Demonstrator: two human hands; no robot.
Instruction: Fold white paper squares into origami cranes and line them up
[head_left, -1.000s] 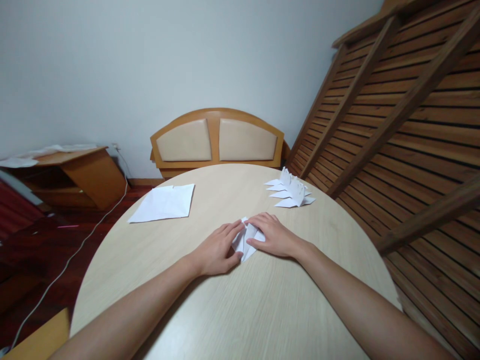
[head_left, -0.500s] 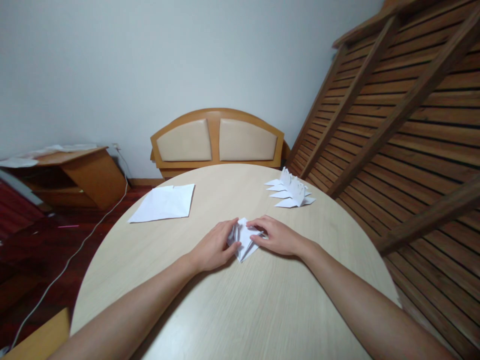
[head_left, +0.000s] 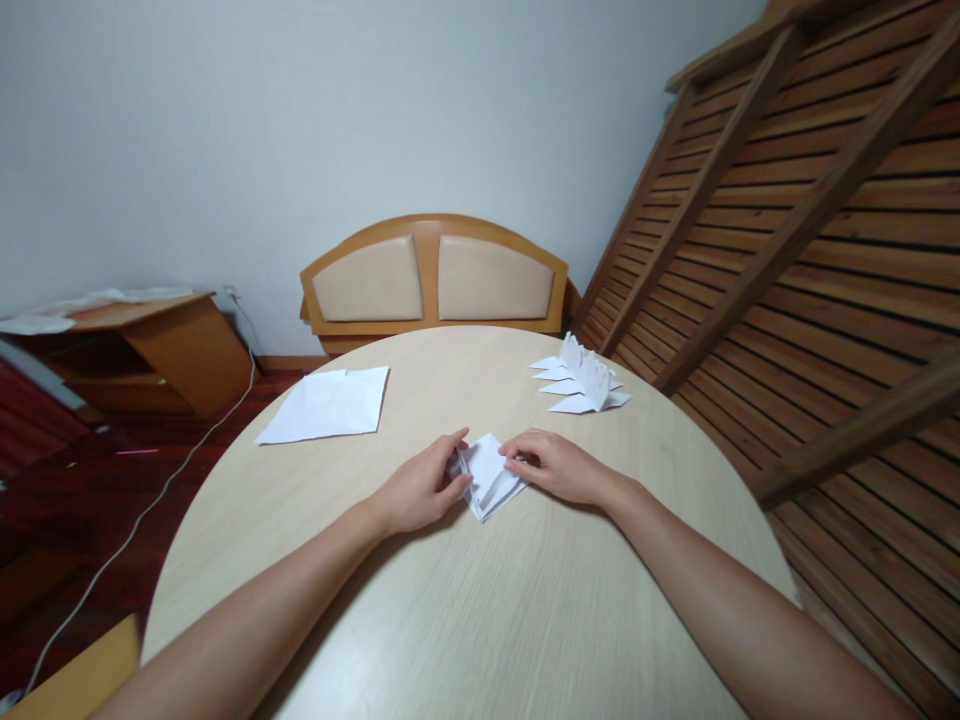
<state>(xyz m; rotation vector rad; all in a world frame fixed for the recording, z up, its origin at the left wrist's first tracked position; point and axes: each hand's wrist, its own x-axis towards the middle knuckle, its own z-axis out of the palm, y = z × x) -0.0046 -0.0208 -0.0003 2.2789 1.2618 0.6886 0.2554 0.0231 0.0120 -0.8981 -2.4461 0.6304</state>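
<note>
A small diamond-shaped piece of folded white paper (head_left: 486, 462) lies on the table in front of me, with loose layers at its sides. My left hand (head_left: 426, 487) is at its left corner, thumb and index finger spaced around the flap there, the other fingers mostly hidden. On the opposite side, my right hand (head_left: 559, 466) has its thumb and index finger bent together at the right edge of the paper. Beyond it, to the right, stands a row of several folded white paper figures (head_left: 581, 380) with pointed ends.
White paper sheets (head_left: 330, 405) lie at the left of the round pale table (head_left: 480, 620). Behind it is a padded headboard (head_left: 435, 275). Wooden slats (head_left: 787, 250) lean along the right. A low cabinet (head_left: 172, 350) and a white cable (head_left: 161, 490) are at left.
Both hands have drawn slightly apart, and the folded paper now lies flatter and wider, more of its middle showing. The sheets and the row of figures have stayed put.
</note>
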